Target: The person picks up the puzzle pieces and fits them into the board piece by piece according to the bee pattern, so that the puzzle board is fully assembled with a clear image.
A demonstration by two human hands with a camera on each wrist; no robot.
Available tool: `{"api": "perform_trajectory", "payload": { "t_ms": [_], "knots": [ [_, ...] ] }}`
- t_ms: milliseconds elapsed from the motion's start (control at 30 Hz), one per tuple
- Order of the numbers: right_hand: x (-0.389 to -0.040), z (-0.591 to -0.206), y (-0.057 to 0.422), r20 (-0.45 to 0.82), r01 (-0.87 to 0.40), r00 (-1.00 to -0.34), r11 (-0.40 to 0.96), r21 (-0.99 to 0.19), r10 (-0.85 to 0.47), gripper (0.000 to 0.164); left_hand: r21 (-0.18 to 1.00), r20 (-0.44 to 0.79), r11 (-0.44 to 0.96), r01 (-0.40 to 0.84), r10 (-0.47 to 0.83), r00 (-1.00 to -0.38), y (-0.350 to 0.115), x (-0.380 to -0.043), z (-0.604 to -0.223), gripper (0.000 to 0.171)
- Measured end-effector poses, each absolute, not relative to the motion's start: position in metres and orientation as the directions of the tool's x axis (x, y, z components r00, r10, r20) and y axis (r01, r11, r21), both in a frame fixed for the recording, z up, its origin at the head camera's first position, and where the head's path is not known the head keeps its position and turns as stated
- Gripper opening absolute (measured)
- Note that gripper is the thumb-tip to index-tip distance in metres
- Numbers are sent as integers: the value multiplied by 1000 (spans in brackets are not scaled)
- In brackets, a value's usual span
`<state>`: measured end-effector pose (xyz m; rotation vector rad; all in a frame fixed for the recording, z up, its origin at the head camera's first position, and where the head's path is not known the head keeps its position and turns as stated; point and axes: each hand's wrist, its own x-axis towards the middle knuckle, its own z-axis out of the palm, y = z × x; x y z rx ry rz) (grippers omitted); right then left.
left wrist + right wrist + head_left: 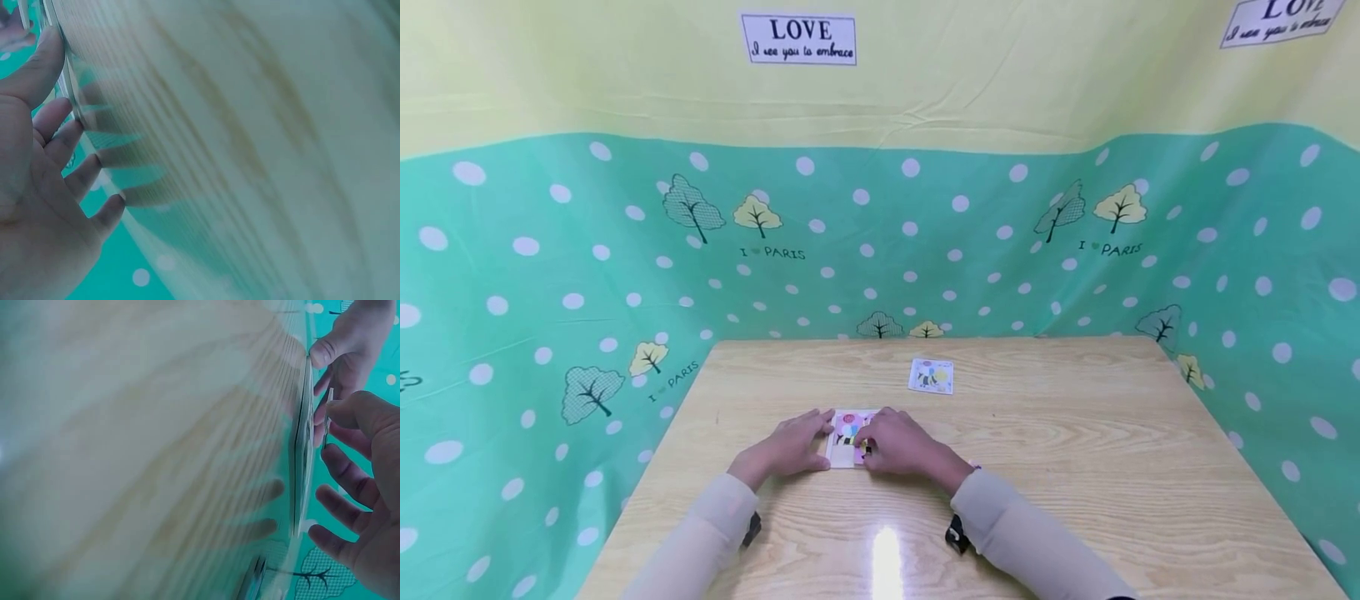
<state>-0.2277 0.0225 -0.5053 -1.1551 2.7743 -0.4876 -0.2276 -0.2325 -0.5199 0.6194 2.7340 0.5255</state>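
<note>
A small square puzzle board (841, 457) with a bee picture lies on the table, its lower left part pale and bare. My left hand (790, 447) rests at the board's left edge, thumb low and fingers higher up; in the left wrist view its fingers are spread and fairly straight. Over the board's right side, my right hand (901, 442) pinches a thin puzzle piece (328, 412) between thumb and index finger. The other right fingers hang loosely in the right wrist view. Part of the board is hidden under the right hand.
A square bee picture card (932, 377) lies farther back on the wooden table (1060, 450), slightly right of the board. Green and yellow printed cloth (940, 250) hangs behind the table and along both sides.
</note>
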Motion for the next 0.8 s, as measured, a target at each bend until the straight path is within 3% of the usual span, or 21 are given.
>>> {"api": "perform_trajectory", "payload": {
  "t_ms": [800],
  "knots": [
    [-234, -512, -13, 18, -700, -695, 670, -246, -719, 30, 418, -188, 830, 368, 475, -859, -234, -229, -520, 61]
  ]
}}
